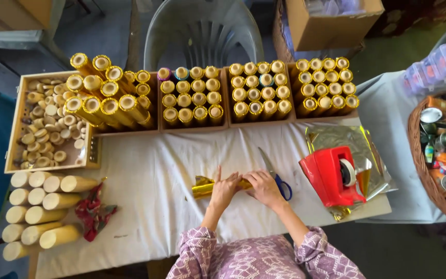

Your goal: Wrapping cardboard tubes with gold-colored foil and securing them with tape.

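Wrapping step, by my read: both hands are closed over one tube (218, 187) lying crosswise on the white cloth (150, 181), at the near middle of the table. Left hand (225, 189) grips it from above, thumb raised, fingers curled round the body. Right hand (265, 188) clamps the other end, fingers folded down; how tight, I cannot tell. Neither hand is open.

Tube is mostly hidden under the hands. What shows is shiny gold foil, crinkled and flared loose at the left end, so that end looks unfinished.

Next move, judged from that: foil needs holding taut while the loose end gets tucked or taped, so one hand must stay on the roll. Red tape dispenser (332, 175) sits just right of the right hand, near enough to reach; blue-handled scissors (276, 175) lie touching or just behind that hand.

Bare tubes (42, 206) are stacked at left, wrapped gold tubes (254, 88) stand in boxes along the far edge, spare foil sheet (360, 150) lies under the dispenser.
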